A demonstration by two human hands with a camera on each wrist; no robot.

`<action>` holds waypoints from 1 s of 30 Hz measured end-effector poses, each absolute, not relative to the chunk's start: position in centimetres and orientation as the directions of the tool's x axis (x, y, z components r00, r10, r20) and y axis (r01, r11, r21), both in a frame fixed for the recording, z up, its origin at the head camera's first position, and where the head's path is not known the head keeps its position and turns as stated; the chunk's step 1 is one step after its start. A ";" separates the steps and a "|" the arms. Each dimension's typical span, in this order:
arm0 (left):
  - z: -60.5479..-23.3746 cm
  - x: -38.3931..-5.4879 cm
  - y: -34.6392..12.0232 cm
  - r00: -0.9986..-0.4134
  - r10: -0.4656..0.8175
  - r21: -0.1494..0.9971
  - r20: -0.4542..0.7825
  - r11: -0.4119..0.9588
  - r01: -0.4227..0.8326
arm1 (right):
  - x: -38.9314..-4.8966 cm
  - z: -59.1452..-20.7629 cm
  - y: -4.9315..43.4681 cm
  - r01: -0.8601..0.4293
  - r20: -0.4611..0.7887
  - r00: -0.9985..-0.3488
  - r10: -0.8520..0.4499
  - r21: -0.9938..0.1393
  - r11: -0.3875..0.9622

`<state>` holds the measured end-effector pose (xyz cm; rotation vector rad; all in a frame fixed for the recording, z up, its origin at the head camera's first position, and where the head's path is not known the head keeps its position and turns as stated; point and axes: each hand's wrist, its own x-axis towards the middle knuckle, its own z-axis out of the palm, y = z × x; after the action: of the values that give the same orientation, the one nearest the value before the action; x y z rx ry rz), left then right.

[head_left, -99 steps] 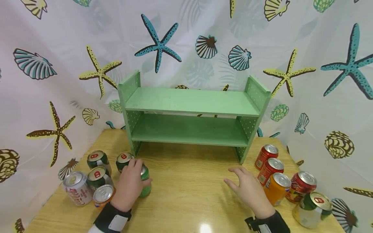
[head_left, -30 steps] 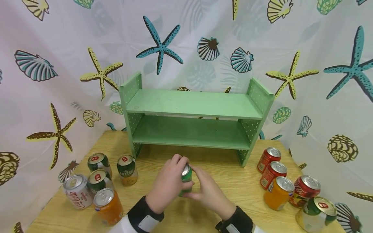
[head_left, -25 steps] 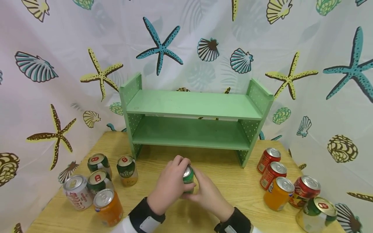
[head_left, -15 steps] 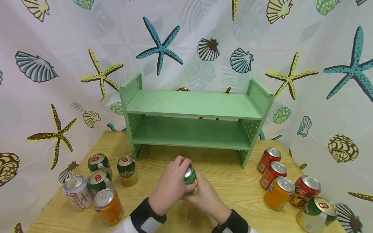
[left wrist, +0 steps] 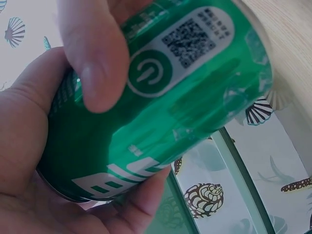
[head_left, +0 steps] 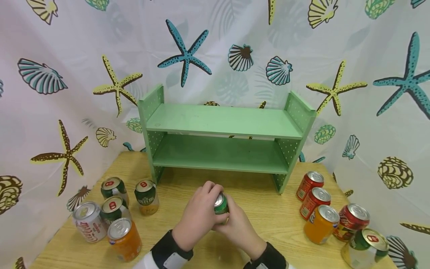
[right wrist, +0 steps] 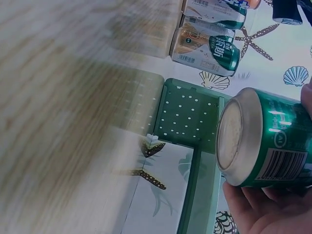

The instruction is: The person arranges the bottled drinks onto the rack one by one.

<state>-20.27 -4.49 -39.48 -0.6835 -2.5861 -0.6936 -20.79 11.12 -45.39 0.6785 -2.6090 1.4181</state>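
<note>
Both hands hold a green soda can (head_left: 220,204) over the middle of the table, in front of the shelf. The left hand (head_left: 199,216) grips it around the top end and the left side, with its thumb across the front. From the other side the right hand (head_left: 240,228) has its fingers around the can's right and lower part. In the left wrist view, the green can (left wrist: 195,105) shows a QR code and white lettering, lying slanted among the fingers. In the right wrist view, the can's pale metal bottom end and a barcode are visible, with fingers (right wrist: 261,204) beneath.
A pale green two-tier shelf (head_left: 221,121) stands at the back of the wooden table (head_left: 268,213). On the left are an orange can (head_left: 125,241), a white can (head_left: 90,224) and several dark green cans. Red cans (head_left: 309,185), another orange can (head_left: 320,226) and a green-and-white can (head_left: 364,248) stand right.
The left hand has brought the green can from the left group to the middle, where the right hand has closed around it. Lately hands and can have shifted slightly right.
</note>
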 end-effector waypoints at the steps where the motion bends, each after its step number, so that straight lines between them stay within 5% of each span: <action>1: -39.5 -20.3 -4.5 -0.808 0.354 0.360 0.471 0.759 0.543 | -20.8 -45.4 11.1 -0.427 0.291 -0.896 -0.337 -0.775 0.466; 30: -41.0 -20.4 -4.9 -0.753 0.370 0.381 0.544 0.690 0.615 | -20.8 -45.8 11.6 -0.444 0.335 -0.894 -0.297 -0.753 0.485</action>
<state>-20.42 -4.94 -41.00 -0.7627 -2.4725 -0.7774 -20.79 11.61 -45.84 0.6453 -2.5666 1.3733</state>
